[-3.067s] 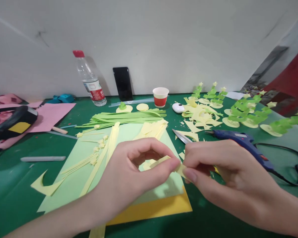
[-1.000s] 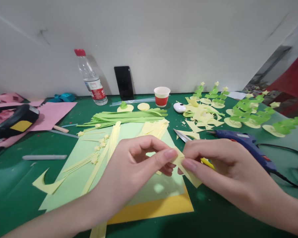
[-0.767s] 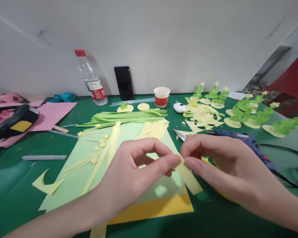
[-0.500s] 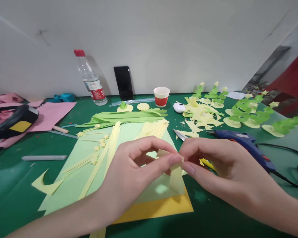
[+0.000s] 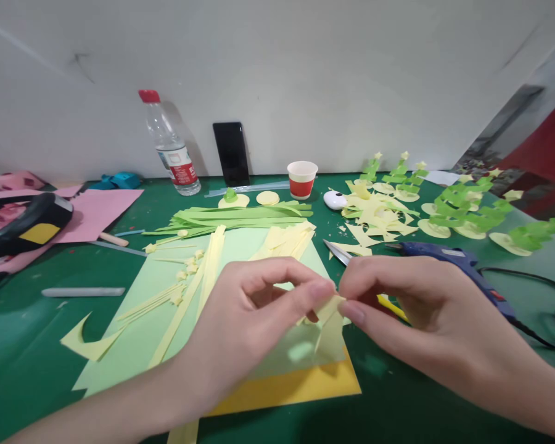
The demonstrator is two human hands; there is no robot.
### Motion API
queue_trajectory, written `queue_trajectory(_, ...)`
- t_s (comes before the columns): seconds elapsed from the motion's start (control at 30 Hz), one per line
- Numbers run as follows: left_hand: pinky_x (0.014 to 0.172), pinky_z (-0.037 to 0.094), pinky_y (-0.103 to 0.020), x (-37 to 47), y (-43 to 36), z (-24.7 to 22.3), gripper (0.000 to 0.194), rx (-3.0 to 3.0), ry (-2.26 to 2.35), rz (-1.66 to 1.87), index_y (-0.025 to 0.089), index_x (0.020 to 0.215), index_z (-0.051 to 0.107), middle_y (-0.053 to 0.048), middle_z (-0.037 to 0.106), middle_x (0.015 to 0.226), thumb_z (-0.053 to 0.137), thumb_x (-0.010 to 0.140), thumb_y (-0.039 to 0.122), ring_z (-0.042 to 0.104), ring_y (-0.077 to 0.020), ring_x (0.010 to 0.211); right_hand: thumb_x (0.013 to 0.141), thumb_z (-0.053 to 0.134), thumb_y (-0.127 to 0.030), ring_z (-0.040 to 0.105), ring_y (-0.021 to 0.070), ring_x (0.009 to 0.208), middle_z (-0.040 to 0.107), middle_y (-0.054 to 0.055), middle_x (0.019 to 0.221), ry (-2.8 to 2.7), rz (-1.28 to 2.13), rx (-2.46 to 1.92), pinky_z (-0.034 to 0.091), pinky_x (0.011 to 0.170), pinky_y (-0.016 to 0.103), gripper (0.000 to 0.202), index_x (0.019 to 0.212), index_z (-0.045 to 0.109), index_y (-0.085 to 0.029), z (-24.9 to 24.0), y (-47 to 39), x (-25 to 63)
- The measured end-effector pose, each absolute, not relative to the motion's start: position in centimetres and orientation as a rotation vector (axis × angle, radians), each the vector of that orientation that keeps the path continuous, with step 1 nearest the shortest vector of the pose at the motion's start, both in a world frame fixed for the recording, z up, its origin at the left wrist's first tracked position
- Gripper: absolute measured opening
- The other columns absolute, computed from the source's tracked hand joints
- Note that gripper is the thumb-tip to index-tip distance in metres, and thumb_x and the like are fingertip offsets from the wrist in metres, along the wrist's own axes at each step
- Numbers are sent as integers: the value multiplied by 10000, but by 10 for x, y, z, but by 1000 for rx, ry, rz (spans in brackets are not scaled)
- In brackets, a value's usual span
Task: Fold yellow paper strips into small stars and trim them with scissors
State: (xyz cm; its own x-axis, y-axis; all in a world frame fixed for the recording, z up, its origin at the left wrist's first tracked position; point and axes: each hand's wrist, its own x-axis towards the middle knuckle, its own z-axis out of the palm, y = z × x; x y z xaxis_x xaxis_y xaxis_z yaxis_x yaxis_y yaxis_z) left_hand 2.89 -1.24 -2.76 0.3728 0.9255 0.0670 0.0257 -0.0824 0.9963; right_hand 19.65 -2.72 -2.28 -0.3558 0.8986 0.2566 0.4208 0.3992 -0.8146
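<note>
Between my two hands is a pale yellow paper strip (image 5: 330,324), folded near the fingertips with its free part hanging down. My left hand (image 5: 263,320) pinches it between thumb and index finger. On its other side, my right hand (image 5: 407,327) grips the fold by thumb and fingertips. Under the hands lie light green paper sheets (image 5: 134,351) over a yellow-orange sheet (image 5: 296,388). Long yellow strips (image 5: 208,265) and small folded paper stars (image 5: 189,268) on thin stems rest on the green paper. Scissors (image 5: 337,251) lie partly hidden behind my right hand.
A blue glue gun (image 5: 457,256) with its cord lies at right, near several green paper plants (image 5: 472,209) with star tops. Yellow scraps (image 5: 374,216), a paper cup (image 5: 301,182), a phone (image 5: 231,154) and a bottle (image 5: 176,160) stand or lie toward the wall. Green strips (image 5: 231,217) lie mid-table.
The yellow strip has been folded or turned at my fingertips, and its upper loop no longer shows above my left thumb. Both hands stay nearly in place.
</note>
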Motion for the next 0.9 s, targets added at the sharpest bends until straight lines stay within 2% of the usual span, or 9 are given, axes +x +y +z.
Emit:
queue_trajectory(0.13,573,501,-123,29,-12,-30,102,1344,850,950,205,686,694,52,662,677,656,781,204,603,-74,621,735,508,-160,482,69,456,562,-23,494,-1833,860,-1125,378,393,132,186,560,567,-184,-22,-25,198)
queue_trajectory(0.37,521,473,-116,31,-10,-30,158,1418,954,946,172,587,642,55,615,573,665,743,180,563,-63,542,751,518,-185,496,91,497,574,-12,538,-1788,906,-1100,384,411,159,169,595,585,-186,-24,-23,198)
queue_trajectory(0.5,503,452,-129,31,-13,-29,179,1529,924,951,169,582,597,56,574,562,635,757,167,514,-63,519,835,489,-263,460,85,507,522,-26,550,-1898,1040,-1055,365,436,169,238,621,551,-182,-24,-24,201)
queue_trajectory(0.73,501,400,-149,30,-13,-29,224,1865,830,902,165,628,560,40,555,600,504,842,135,496,-74,550,867,441,-190,331,65,483,352,-55,521,-2005,994,-1030,256,419,188,329,552,344,-182,-25,-23,200)
queue_trajectory(0.9,510,404,-164,27,-13,-30,290,1989,797,931,159,578,540,24,568,584,471,856,114,515,-83,534,840,463,-143,349,64,478,422,-54,510,-1987,1004,-978,238,414,207,296,553,399,-181,-25,-23,200)
